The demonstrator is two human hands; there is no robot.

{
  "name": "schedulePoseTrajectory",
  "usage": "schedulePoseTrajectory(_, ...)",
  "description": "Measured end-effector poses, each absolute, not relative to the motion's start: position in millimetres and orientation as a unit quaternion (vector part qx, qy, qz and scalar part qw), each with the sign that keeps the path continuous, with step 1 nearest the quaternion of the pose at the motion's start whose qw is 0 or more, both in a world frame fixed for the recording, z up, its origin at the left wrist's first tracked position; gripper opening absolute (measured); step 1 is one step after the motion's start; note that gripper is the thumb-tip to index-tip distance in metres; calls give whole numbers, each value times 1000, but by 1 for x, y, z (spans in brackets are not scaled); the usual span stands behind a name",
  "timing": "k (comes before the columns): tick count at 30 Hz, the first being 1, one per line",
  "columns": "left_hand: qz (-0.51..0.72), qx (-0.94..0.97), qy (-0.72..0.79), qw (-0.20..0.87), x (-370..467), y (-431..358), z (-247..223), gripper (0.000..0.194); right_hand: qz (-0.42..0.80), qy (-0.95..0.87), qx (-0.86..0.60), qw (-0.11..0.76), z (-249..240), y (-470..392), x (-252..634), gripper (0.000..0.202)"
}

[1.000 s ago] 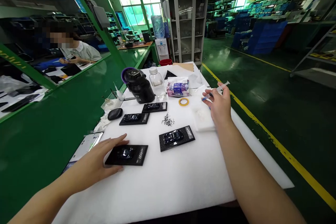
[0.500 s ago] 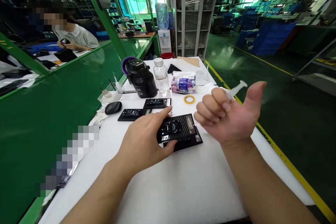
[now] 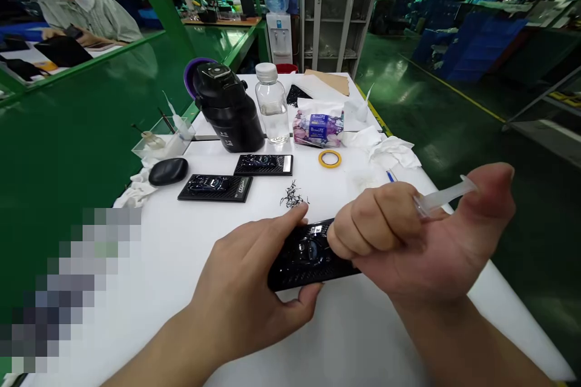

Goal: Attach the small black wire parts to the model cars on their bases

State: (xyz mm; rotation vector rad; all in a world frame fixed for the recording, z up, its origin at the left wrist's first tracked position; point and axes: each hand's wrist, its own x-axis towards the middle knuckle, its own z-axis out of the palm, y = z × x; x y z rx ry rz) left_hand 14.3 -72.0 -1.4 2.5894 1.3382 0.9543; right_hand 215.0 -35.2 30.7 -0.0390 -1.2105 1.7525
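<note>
My left hand [image 3: 258,278] grips the left end of a black plaque [image 3: 302,260] with a glossy raised car shape, thumb on the near edge and fingers at the far edge. A clear syringe [image 3: 442,198] is in my right hand [image 3: 408,236], with fingers curled round its barrel and the thumb against its plunger end. My right fist covers the plaque's right end, and the syringe tip is hidden. Two similar plaques lie behind, one at the left [image 3: 215,187] and one farther back [image 3: 264,164]. Small black shavings [image 3: 293,195] lie just beyond the held plaque.
On the white table [image 3: 149,290] stand a black jug [image 3: 231,112] and a clear bottle [image 3: 273,112]. Nearby are a tissue pack [image 3: 319,126], yellow tape [image 3: 329,159], crumpled tissues [image 3: 394,150], a black case [image 3: 168,172] and a small tray [image 3: 170,146]. A person sits beyond the green frame.
My right hand has come down over the plaque's right end, and its thumb has closed onto the plunger. The held plaque appears lower and nearer. The camera view has tilted down.
</note>
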Motion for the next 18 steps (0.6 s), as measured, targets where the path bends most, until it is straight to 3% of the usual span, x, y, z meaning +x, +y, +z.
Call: schedulePoseTrajectory(18,306,845,439,3,9,-73,-3,67,706,-494,-46,506,25,-34,206,67)
